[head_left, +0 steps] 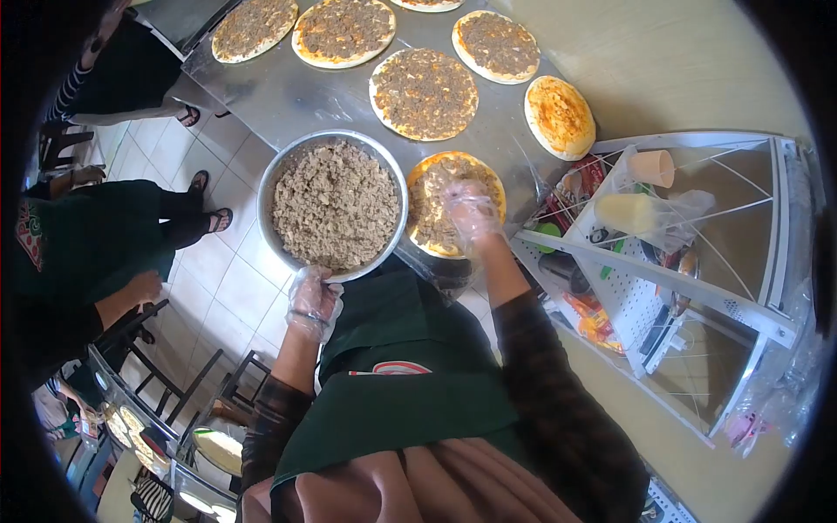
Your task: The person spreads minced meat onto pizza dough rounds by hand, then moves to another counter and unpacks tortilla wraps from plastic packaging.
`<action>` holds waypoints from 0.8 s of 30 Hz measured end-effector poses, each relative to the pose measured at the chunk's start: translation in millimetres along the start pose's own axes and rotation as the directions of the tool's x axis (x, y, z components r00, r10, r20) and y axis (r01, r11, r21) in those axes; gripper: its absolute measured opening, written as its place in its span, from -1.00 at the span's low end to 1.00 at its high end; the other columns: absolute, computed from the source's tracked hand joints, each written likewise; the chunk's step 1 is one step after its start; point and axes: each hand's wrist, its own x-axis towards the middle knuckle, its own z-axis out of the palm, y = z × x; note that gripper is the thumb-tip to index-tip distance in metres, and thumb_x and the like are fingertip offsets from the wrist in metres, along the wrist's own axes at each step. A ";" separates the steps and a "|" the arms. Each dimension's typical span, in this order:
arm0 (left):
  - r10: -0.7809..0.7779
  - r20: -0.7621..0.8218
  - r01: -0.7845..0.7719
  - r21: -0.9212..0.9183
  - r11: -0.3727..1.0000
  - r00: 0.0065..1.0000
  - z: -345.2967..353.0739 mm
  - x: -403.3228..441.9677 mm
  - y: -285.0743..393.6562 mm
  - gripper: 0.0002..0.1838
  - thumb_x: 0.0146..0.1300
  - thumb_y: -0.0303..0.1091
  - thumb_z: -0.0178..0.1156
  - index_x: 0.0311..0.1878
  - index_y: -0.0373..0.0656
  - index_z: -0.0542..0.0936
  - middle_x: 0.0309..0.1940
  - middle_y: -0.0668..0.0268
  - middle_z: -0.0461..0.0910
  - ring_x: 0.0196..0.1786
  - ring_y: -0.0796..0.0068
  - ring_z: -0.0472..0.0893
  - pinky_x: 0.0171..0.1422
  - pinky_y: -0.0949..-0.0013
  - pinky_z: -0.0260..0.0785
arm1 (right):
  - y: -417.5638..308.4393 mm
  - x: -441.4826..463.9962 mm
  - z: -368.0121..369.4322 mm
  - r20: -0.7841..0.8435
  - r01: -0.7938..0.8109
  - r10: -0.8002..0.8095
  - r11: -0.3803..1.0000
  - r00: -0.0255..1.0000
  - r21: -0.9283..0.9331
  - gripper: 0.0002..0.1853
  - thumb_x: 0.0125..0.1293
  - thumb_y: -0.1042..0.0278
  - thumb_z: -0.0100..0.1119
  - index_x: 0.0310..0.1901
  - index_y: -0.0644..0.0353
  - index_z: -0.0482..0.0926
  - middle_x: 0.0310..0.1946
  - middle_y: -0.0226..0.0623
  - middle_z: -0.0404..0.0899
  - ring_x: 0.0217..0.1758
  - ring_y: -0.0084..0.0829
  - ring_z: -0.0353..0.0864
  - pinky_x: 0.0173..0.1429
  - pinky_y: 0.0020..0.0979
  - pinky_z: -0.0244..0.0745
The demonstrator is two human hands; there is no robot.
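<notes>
A large metal bowl [335, 206] full of crumbly ground filling stands at the front edge of the metal table. My left hand [314, 299], in a clear plastic glove, grips the bowl's near rim. To the right of the bowl lies a round flatbread [426, 237] with orange sauce and some filling on it. My right hand [472, 210], also gloved, is over the right part of this bread, touching its topping. Its fingers point down and blur into the filling, so their spread is unclear.
Several topped flatbreads [425, 94] lie farther back on the metal table [340, 96]; one bread [560, 118] has only orange sauce. A white metal rack [645, 261] with packages and a cup stands at the right. Co-workers in dark aprons [96, 235] stand at the left.
</notes>
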 end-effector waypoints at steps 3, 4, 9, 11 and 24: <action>-0.005 -0.015 0.005 -0.004 1.000 1.000 -2.7 0.4 -0.4 -0.88 -0.08 -0.62 -0.05 -0.45 -0.17 0.31 -0.57 0.33 0.30 -0.59 0.51 0.32 -0.64 0.53 0.17 | 37.3 18.7 16.2 0.154 0.284 -0.278 0.959 0.948 -0.013 -0.80 0.04 0.29 0.00 -0.36 0.24 0.45 -0.40 -0.11 0.44 -0.31 -0.20 0.44 -0.22 -0.30 0.31; -0.013 -0.025 0.013 0.005 1.000 1.000 -3.0 1.7 -0.3 -0.88 -0.08 -0.62 -0.05 -0.45 -0.17 0.31 -0.57 0.32 0.30 -0.59 0.51 0.32 -0.64 0.52 0.16 | 37.5 20.4 19.8 0.073 0.431 -0.425 0.893 0.902 -0.130 -0.82 0.03 0.32 0.00 -0.38 0.24 0.46 -0.42 -0.12 0.44 -0.31 -0.21 0.44 -0.22 -0.31 0.32; -0.014 -0.034 0.014 0.006 1.000 0.999 3.3 -1.5 2.5 -0.90 -0.08 -0.61 -0.04 -0.48 -0.18 0.31 -0.58 0.32 0.30 -0.59 0.51 0.32 -0.64 0.52 0.17 | 4.0 14.0 11.7 -0.040 0.410 -0.414 0.908 0.909 -0.087 -0.91 -0.06 0.43 0.08 -0.48 0.22 0.50 -0.51 -0.13 0.47 -0.33 -0.17 0.45 -0.22 -0.28 0.34; -0.026 -0.040 0.026 0.004 1.000 0.999 2.4 -2.3 1.3 -0.90 -0.08 -0.61 -0.04 -0.48 -0.19 0.31 -0.58 0.32 0.30 -0.60 0.51 0.32 -0.65 0.53 0.17 | 12.3 25.2 17.3 0.042 0.594 -0.599 0.777 0.799 -0.210 -0.91 -0.04 0.42 0.06 -0.46 0.21 0.50 -0.48 -0.14 0.48 -0.31 -0.19 0.46 -0.21 -0.29 0.34; 0.046 -0.018 -0.042 0.174 0.984 0.999 -9.6 6.7 -4.8 -0.94 -0.01 -0.58 -0.07 -0.42 -0.29 0.36 -0.54 0.22 0.36 -0.58 0.41 0.37 -0.61 0.43 0.28 | 45.7 16.3 17.7 0.045 0.674 -0.695 0.677 0.718 -0.294 -0.92 -0.04 0.49 0.04 -0.44 0.21 0.50 -0.42 -0.21 0.48 -0.25 -0.29 0.44 -0.17 -0.32 0.35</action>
